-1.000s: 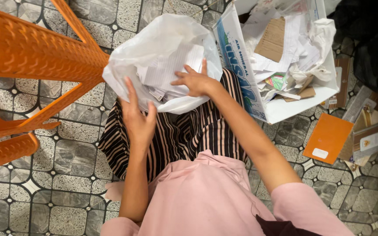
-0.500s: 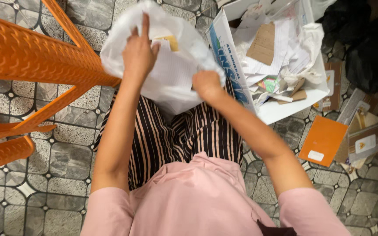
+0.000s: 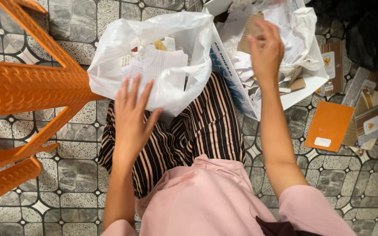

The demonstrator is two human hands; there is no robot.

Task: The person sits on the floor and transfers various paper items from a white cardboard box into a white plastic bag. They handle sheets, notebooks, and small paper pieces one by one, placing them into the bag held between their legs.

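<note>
1. The person sits over a tiled floor [image 3: 66,170], in a pink top and striped black-and-tan trousers, seen from above.
2. A white plastic bag [image 3: 154,30] rests on the person's lap at the knees, its mouth gaping upward. Lined sheets of paper [image 3: 165,65] and smaller scraps stand inside it.
3. The left hand [image 3: 132,116] is released, fingers spread and palm down, lying against the near side of the bag; it grips nothing.
4. The right hand [image 3: 265,50] hovers over the white cardboard box [image 3: 305,85] just to the right of the bag, fingers loosely curled and apart. It appears empty, though whether a fingertip touches the waste below cannot be told.
5. The box is filled with crumpled white paper, torn brown cardboard pieces [image 3: 250,32] and a wad of white plastic [image 3: 302,24]. Its blue-printed side presses against the bag and the person's right leg.
6. An orange plastic chair [image 3: 22,87] stands at the left, one leg touching the bag.
7. On the floor right of the box lie an orange booklet [image 3: 329,126] and a loose pile of brown envelopes and packets [image 3: 370,118].
</note>
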